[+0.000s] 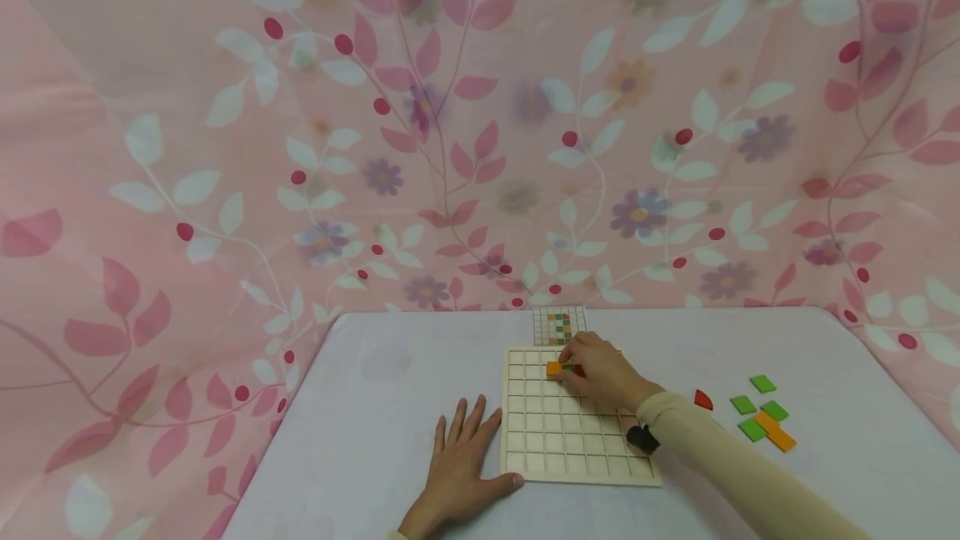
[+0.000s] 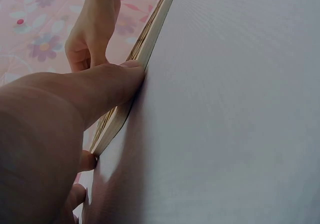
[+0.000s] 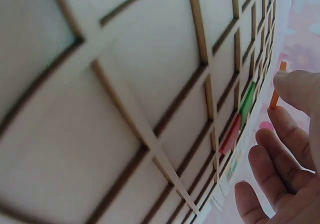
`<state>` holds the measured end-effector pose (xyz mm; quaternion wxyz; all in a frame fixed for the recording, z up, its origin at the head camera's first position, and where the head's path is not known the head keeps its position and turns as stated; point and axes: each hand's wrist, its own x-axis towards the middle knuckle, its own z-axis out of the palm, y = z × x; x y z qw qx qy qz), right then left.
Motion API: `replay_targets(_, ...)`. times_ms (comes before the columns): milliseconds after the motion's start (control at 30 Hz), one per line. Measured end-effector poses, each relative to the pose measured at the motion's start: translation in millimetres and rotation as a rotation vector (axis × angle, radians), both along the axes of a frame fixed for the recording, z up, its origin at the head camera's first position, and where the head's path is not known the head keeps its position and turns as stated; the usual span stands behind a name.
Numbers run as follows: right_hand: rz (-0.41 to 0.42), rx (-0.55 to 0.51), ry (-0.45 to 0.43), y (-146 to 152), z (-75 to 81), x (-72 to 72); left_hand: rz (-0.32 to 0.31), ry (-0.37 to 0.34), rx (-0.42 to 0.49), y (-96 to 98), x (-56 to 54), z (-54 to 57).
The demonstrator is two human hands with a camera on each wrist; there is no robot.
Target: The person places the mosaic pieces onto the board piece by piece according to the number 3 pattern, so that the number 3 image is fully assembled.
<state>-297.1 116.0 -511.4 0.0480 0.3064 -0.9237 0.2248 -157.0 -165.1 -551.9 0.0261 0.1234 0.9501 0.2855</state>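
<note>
The step in hand looks to be setting an orange tile [image 1: 553,368] into the far row of the grid board [image 1: 555,423], beside the green tile [image 3: 246,101] and the red piece [image 3: 230,134] already lying there. The orange tile is over the board's far part, left of that pair, and in the right wrist view it seems just above the surface rather than seated. The pattern card [image 1: 559,326] beyond the board's far edge prints orange, green and red along one row, so the next move probably calls for squaring the tile over its cell, lowering it and letting go. The right hand [image 1: 603,369] reaches in across the board's right side, pinching the tile between thumb and index finger, the other fingers loosely bent and clear of it. The left hand [image 1: 462,465] lies at the board's left side, fingers spread and gripping nothing, its thumb touching the near-left corner, which may help steady it. Loose green and orange tiles [image 1: 782,438] lie on the bench [image 1: 360,432] right of the board.
</note>
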Motion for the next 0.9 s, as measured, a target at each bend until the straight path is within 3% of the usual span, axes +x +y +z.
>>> replay_targets(167,-0.010,0.008,-0.038,-3.8,-3.2,-1.3,0.010,-0.015,-0.001,0.1,-0.8,-0.1)
replay_targets(900,-0.009,-0.016,-0.035,-8.5,-9.2,-6.1,0.000,0.020,0.002,-0.2,0.1,-1.0)
